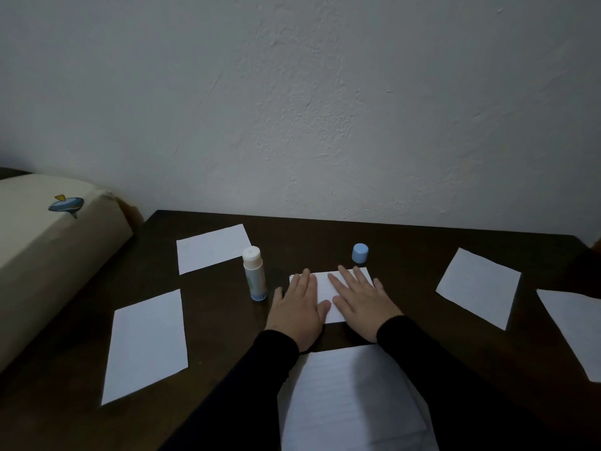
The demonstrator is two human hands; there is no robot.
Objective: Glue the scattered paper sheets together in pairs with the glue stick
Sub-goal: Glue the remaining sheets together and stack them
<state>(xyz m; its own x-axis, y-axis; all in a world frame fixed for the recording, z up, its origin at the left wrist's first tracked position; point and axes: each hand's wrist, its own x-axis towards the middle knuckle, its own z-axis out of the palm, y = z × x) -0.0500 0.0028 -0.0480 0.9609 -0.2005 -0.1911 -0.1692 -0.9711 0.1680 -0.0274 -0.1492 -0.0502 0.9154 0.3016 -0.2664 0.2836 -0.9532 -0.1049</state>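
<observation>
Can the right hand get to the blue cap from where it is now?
Probably yes. The right hand lies flat on the middle sheet, and the blue cap stands on bare table just beyond its fingertips, with nothing between them. The hand is empty, so a short forward reach should do.

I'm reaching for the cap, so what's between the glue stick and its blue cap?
Only bare dark table lies between the glue stick and the blue cap in the head view.
</observation>
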